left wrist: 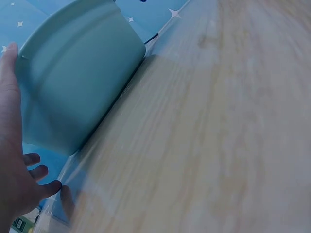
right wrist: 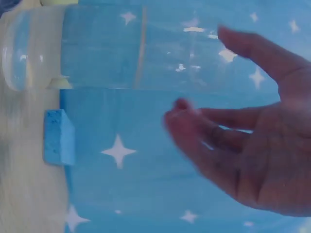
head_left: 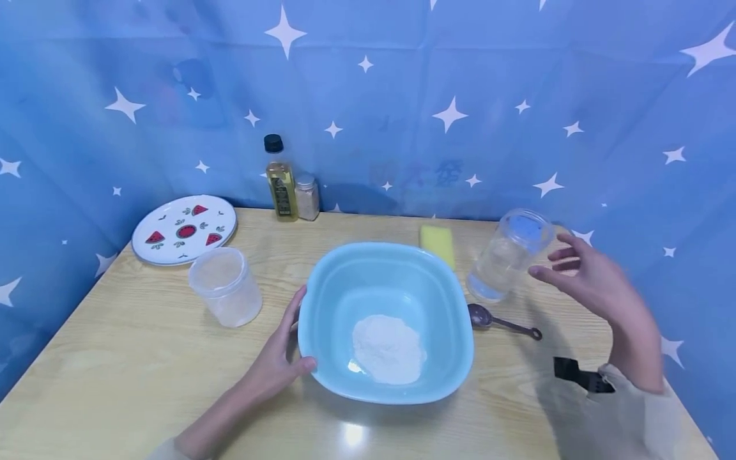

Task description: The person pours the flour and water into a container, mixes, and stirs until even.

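A light blue basin (head_left: 322, 306) sits on the table with a mound of white powder (head_left: 388, 348) in it. My left hand (head_left: 273, 367) rests against the basin's left side, thumb at the rim. In the left wrist view its other fingers (left wrist: 39, 172) spread low beside the basin wall (left wrist: 82, 73). My right hand (head_left: 592, 278) hovers beside a clear jar (head_left: 497, 262) that holds clear liquid. In the right wrist view, the thumb and fingers are parted near the jar (right wrist: 102, 46), and nothing is held.
Left of the basin stand a translucent jar (head_left: 227, 287) and a watermelon-patterned plate (head_left: 167, 223). Behind are an oil bottle (head_left: 282, 185) and a small shaker (head_left: 307, 198). A yellow sponge (head_left: 437, 244), a dark measuring spoon (head_left: 500, 321) and a blue block (right wrist: 58, 138) lie to the right.
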`<state>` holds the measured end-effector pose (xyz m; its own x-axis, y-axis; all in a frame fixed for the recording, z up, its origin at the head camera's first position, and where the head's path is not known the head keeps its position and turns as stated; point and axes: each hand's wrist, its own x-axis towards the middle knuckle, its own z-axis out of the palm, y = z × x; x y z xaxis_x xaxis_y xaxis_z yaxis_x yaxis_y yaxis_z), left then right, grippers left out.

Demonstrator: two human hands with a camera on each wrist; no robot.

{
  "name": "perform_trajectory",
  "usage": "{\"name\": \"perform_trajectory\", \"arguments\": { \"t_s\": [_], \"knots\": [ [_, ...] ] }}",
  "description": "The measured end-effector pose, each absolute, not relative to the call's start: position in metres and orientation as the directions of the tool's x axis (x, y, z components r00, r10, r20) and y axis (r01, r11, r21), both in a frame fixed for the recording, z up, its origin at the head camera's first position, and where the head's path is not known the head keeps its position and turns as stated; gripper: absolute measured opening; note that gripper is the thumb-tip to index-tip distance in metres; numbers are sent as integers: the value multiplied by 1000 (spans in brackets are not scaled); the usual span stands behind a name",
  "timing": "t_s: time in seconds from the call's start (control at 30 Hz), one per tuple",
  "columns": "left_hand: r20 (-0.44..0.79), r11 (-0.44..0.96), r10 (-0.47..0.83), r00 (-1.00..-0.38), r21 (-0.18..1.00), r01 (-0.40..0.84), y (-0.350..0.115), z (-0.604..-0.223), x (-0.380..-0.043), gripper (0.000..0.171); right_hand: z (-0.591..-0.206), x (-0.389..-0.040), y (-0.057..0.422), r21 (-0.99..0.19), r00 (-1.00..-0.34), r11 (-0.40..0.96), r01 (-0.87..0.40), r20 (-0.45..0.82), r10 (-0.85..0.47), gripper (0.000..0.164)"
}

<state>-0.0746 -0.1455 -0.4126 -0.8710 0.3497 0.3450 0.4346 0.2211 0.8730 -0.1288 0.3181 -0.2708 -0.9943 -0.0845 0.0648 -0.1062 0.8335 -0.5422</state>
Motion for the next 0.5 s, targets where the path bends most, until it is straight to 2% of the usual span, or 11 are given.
{"name": "perform_trajectory", "arguments": {
  "t_s": [0.13, 0.33, 0.5],
  "knots": [
    [349, 236, 335, -875, 868, 436, -147, -414, -75, 102, -282, -149, 313, -671, -993, 734, -104, 27, -115, 94],
    [347, 236, 352, -869, 866, 441, -146, -417, -76, 102, -310, -165, 308, -813, -998, 580, -58, 34, -53, 88],
    [335, 256, 346, -876, 864, 432, -145, -417, -75, 102, -325, -171, 306, -831, -998, 553, -63, 61, -22, 84]
  ]
}}
